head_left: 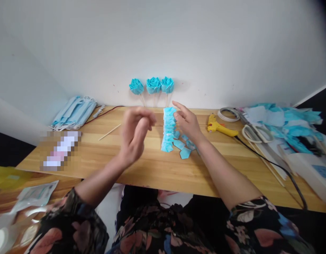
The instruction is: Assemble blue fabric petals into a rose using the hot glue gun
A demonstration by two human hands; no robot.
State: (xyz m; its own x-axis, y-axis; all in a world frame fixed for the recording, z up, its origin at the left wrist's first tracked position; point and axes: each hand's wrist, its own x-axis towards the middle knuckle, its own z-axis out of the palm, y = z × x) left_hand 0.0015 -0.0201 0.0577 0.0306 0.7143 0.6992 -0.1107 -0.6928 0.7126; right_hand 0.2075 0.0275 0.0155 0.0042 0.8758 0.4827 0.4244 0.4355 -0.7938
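**A:** Where is the right hand?

**B:** The right hand is open with its fingers stretched out. The fingertips touch the far end of the row of blue petals, which lies on the bench. It grips nothing.

**A:** And the left?

**B:** The left hand is raised off the bench at nine o'clock from the row. Its fingers are loosely curled and blurred, so I cannot tell whether they pinch anything.

**A:** What lies around them?

**B:** Loose blue pieces sit at five o'clock of the row, beside the right wrist. Three blue roses on sticks lean on the wall at twelve o'clock. A yellow glue gun is at three o'clock, with scissors farther that way. A stack of face masks is at ten o'clock, and a thin wooden stick lies between it and the left hand.
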